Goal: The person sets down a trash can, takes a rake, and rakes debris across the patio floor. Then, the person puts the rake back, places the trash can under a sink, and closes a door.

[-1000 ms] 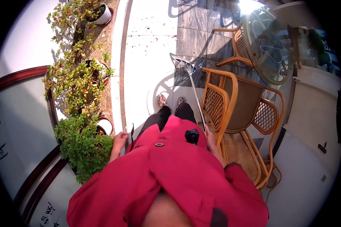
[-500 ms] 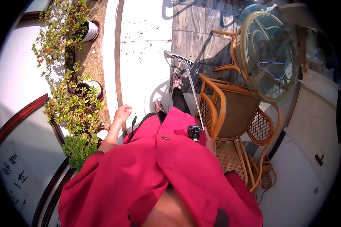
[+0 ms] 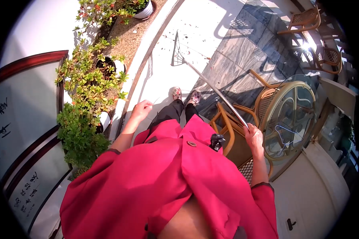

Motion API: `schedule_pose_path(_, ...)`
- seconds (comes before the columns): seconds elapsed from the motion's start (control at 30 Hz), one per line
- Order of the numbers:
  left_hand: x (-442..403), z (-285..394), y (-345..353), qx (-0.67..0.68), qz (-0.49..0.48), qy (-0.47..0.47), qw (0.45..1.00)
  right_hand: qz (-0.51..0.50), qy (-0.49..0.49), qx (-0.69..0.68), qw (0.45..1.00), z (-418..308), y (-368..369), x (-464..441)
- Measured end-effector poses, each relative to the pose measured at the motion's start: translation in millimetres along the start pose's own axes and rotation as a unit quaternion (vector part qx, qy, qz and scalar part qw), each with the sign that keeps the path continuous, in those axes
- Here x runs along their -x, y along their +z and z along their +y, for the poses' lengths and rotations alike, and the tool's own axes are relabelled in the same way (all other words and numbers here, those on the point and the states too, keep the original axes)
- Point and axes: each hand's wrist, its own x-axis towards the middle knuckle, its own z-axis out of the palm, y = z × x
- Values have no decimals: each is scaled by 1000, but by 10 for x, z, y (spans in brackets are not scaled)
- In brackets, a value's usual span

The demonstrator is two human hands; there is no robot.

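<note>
My right hand [image 3: 254, 136] is wrapped round the upper end of a long metal-handled rake [image 3: 217, 91]. Its fan-shaped head rests on the sunlit pale floor, near scattered bits of leaf [image 3: 193, 40]. To the left, my left hand [image 3: 143, 109] hangs in the air beside the raised edge of the planting strip, its fingers loosely curled; I can make out nothing in them. A small black object [image 3: 216, 142] is against the front of the red coat [image 3: 159, 171], between the two arms.
Leafy plants [image 3: 87, 87] in white pots line the left side, by framed panels [image 3: 26, 95]. At the right are rattan chairs [image 3: 227, 131] and a round glass table [image 3: 290, 119] with a hanger [image 3: 287, 137]. More chairs [image 3: 307, 20] stand at the upper right.
My right hand has moved out to the right and up with the handle, and the rake's head has swung left. The view has turned, and my feet are closer together.
</note>
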Motion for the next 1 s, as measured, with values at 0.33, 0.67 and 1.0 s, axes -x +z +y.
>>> schedule_pose_path(0.33,836,-1087,-172,114,69,-269,954,-194,-286,250,904,-1512,210,-1911)
schedule_pose_path(0.67,800,-479,194,204,148,-311,916,-189,-253,279,907,-1270,-101,-3428)
schedule_pose_path(1.0,-268,708,552,149,78,-190,967,-81,-44,228,969,607,-1452,-3601)
